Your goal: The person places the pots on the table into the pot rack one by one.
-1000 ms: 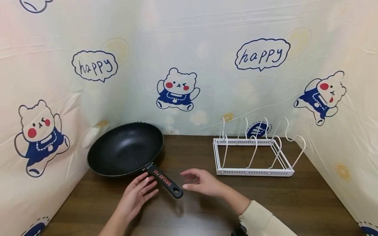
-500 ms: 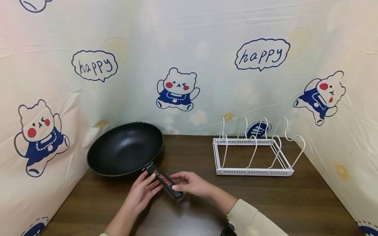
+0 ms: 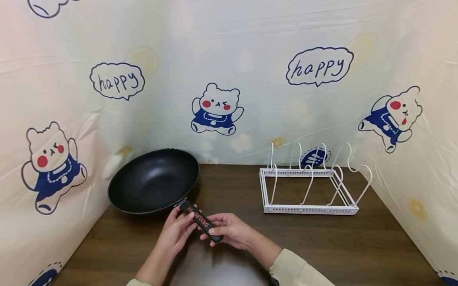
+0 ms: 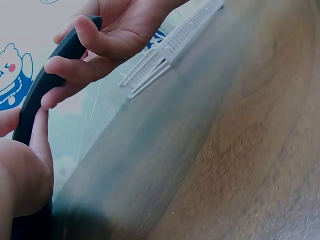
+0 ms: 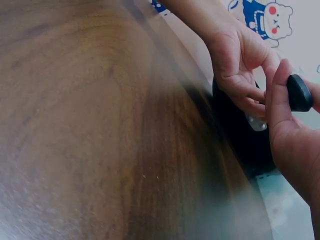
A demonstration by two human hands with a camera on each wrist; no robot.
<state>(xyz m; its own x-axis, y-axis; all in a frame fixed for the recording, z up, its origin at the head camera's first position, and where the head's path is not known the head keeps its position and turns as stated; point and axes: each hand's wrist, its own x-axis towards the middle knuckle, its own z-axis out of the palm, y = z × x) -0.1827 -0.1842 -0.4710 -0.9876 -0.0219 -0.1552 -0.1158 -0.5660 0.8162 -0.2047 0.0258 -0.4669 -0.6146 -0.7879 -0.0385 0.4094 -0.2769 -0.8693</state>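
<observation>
A black frying pan point(image 3: 154, 182) sits at the left of the table, its bowl tilted toward me. Its black handle point(image 3: 197, 217) with red lettering points toward the front right. My left hand point(image 3: 174, 232) pinches the handle close to the pan, thumb on top and fingers beneath. At the free end, my right hand point(image 3: 232, 230) grips the handle between thumb and fingers. The left wrist view has several right-hand fingers curled along the underside of the handle point(image 4: 37, 97). In the right wrist view, the handle's rounded end point(image 5: 299, 94) shows between thumb and fingers.
A white rack point(image 3: 310, 209) with several upright curved wire hooks stands at the back right of the brown wooden table point(image 3: 358, 246). A pale cloth point(image 3: 264, 111) printed with bears hangs behind and along both sides.
My right hand has moved left onto the handle's end and taken hold of it. My left hand has moved up and right, from beside the handle to pinching it. The pan stays in place.
</observation>
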